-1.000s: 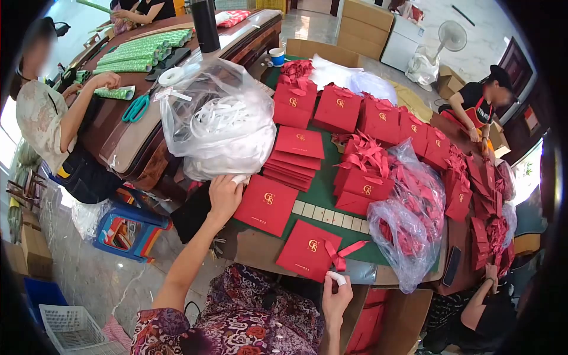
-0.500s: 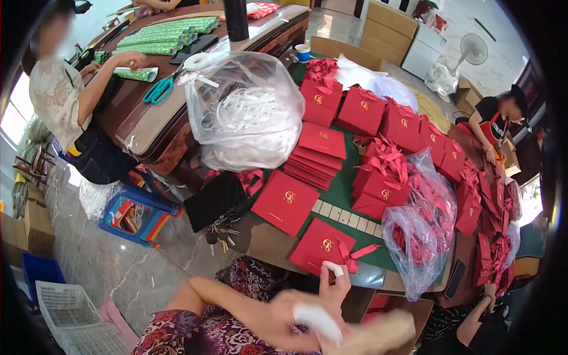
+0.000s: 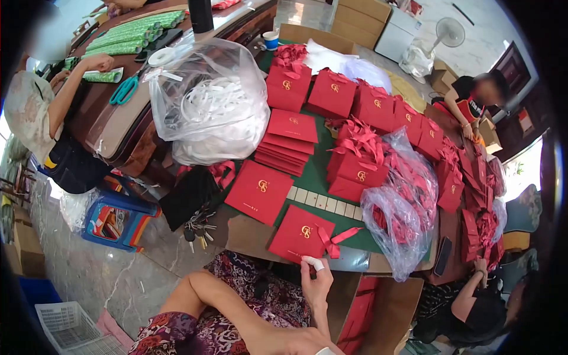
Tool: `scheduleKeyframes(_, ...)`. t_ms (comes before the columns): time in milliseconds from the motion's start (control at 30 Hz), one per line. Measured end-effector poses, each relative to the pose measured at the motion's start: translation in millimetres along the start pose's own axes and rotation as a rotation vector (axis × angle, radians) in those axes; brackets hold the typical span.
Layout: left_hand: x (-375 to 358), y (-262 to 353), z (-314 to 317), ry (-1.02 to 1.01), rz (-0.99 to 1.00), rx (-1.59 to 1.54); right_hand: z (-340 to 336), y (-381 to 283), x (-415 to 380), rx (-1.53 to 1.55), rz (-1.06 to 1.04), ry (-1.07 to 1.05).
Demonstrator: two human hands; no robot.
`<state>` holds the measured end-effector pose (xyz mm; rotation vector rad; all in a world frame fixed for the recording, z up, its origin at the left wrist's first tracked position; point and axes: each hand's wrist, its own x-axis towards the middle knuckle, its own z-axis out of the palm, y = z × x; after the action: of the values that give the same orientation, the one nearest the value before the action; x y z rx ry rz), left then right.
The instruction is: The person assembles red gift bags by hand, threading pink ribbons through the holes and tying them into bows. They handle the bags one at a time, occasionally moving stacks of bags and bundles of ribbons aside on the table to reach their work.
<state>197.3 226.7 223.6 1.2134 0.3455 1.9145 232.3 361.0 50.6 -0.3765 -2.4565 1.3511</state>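
Note:
A flat red bag (image 3: 291, 236) with gold lettering and a red ribbon bow (image 3: 332, 239) lies at the table's near edge. My right hand (image 3: 315, 273), white wrapping on one finger, pinches the bag's lower edge between thumb and finger. Low in the view, my left hand (image 3: 303, 341) is partly cut off by the frame, with its fingers hidden; a bit of white shows beside it. Another flat red bag (image 3: 258, 192) lies just behind to the left, near a fanned stack of red bags (image 3: 288, 142).
Upright red bags (image 3: 331, 94) and a clear plastic bag of red ribbons (image 3: 399, 222) stand farther back. A plastic bag of white cord (image 3: 219, 106) is at left. Keys (image 3: 199, 228) hang near the edge. Other people work at left and right; an open carton (image 3: 384, 307) sits below.
The view has shifted, so the table things appear farther left and higher. My left hand has moved down toward the frame's bottom edge. My right hand stays at the bag's edge.

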Motion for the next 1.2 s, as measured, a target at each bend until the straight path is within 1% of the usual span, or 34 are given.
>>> scheduleKeyframes(33, 3, 2, -3, 0.000, -0.004, -0.006, 0, 0, 0, 0.009, 0.001, -0.004)
scheduleKeyframes(100, 14, 10, -13, -0.221, 0.120, 0.290, 1, -3, -1, 0.017, 0.007, 0.004)
scheduleKeyframes(233, 5, 11, -13, -0.252, 0.068, 0.310, 2, 1, -1, 0.032, -0.030, 0.003)
scheduleKeyframes(400, -10, 20, -15, 0.088, -0.307, 0.045, 1, 1, -1, 0.014, -0.005, 0.012)
scheduleKeyframes(467, -25, 7, -24, 0.548, -0.209, 0.098, -2, 4, -7, 0.012, 0.004, 0.023)
scheduleKeyframes(533, -22, 4, -44, 0.824, -0.192, 0.020, -5, 16, -19, 0.214, 0.367, -0.066)
scheduleKeyframes(567, -29, 1, -52, 0.826, -0.128, -0.108, -1, -2, -7, 0.050, 0.144, 0.040)
scheduleKeyframes(600, -40, -3, -63, 0.827, -0.065, -0.233, -3, 21, -13, -0.152, -0.254, -0.018)
scheduleKeyframes(667, -57, -8, -74, 0.789, -0.034, -0.263, 16, 69, -37, 0.737, 0.519, -0.088)
scheduleKeyframes(700, -54, -4, -73, 0.844, -0.023, -0.286, 16, 63, -33, 0.739, 0.513, -0.091)
scheduleKeyframes(733, -51, 1, -71, 0.899, -0.014, -0.312, 14, 58, -31, 0.596, 0.383, -0.057)
scheduleKeyframes(767, -49, 9, -65, 0.929, -0.052, -0.363, 11, 51, -30, 0.454, 0.257, -0.022)
scheduleKeyframes(800, -41, 21, -55, 0.935, -0.051, -0.364, 7, 38, -25, 0.454, 0.261, -0.027)
scheduleKeyframes(867, -31, 43, -34, 0.903, -0.115, -0.368, -3, 3, -7, -0.042, 0.042, -0.042)
scheduleKeyframes(900, -33, 52, -22, 0.798, -0.141, -0.328, -7, -8, -1, -0.035, -0.020, -0.017)
scheduleKeyframes(933, -36, 58, -13, 0.692, -0.164, -0.283, -2, -3, -1, -0.041, -0.026, -0.013)
scheduleKeyframes(1000, -35, 47, -2, 0.427, 0.025, -0.386, -2, -1, -3, -0.015, -0.008, -0.011)
scheduleKeyframes(1033, -23, 44, 2, 0.326, 0.031, -0.424, -1, 1, -3, -0.019, -0.017, 0.003)
scheduleKeyframes(1067, -15, 54, 8, 0.315, -0.006, -0.605, -1, 3, -3, -0.017, -0.013, -0.001)
scheduleKeyframes(1133, -13, 54, 7, 0.307, 0.017, -0.517, -5, -2, -1, -0.040, -0.018, 0.019)
scheduleKeyframes(1167, -10, 54, 7, 0.311, 0.018, -0.523, -5, -1, -2, -0.039, -0.007, 0.011)
scheduleKeyframes(1200, -6, 54, 9, 0.329, 0.077, -0.475, -6, -1, -1, -0.043, -0.002, 0.007)
